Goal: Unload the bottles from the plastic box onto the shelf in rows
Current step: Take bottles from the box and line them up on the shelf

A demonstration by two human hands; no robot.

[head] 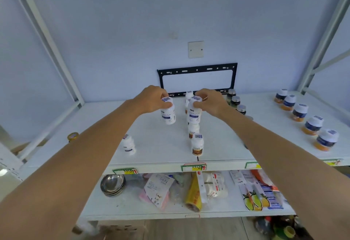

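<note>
Each hand holds one white bottle by its cap above the top shelf [217,145]. The left hand [154,99] curls its fingers round the cap of the left white bottle [168,114], tilted, at about 11 o'clock of the shelf's middle. The right hand [209,100] pinches the cap of the right white bottle [194,114], which hides part of the row behind it. That row of white bottles with brown bands [197,145] runs toward 12 o'clock; three or four show, the exact count unclear. One lone white bottle [128,145] stands at 8 o'clock. Three dark bottles [235,101] stand at 1 o'clock, partly behind the right wrist. Five orange-based jars [312,126] line up at 3 o'clock. Bottle labels are too blurred to read. On the lower shelf [132,207], a packet [158,185] reads "N95".
</note>
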